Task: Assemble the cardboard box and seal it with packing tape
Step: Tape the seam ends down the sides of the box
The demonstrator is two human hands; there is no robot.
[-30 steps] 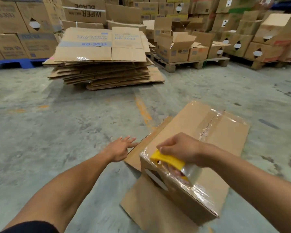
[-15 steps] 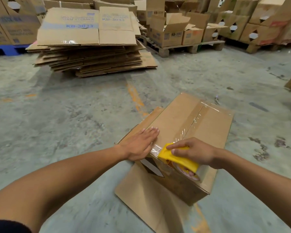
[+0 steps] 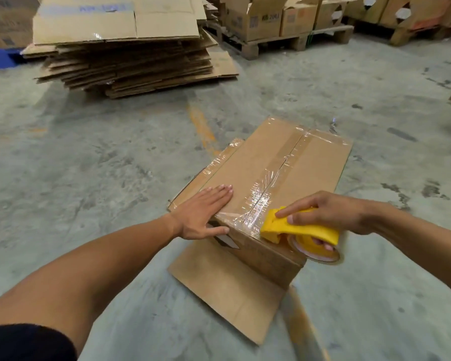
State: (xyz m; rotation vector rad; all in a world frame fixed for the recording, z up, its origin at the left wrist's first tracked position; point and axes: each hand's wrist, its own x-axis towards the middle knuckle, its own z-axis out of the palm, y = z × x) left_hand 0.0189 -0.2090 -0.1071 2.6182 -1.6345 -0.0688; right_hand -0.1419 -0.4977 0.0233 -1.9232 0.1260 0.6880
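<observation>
A closed brown cardboard box stands on the concrete floor, with clear tape along its centre seam and over its near edge. My left hand lies flat, fingers together, on the box's near left corner. My right hand grips a yellow tape dispenser whose front touches the box's near edge at the seam. The tape roll hangs below my hand, off the box's near side.
A flat cardboard sheet lies under the box. A stack of flattened cartons sits at the far left. Open boxes on wooden pallets line the back. An orange line marks the floor.
My left hand came from the floor side onto the box's near left corner. The dispenser in my right hand shifted right along the near edge. The view tilted down.
</observation>
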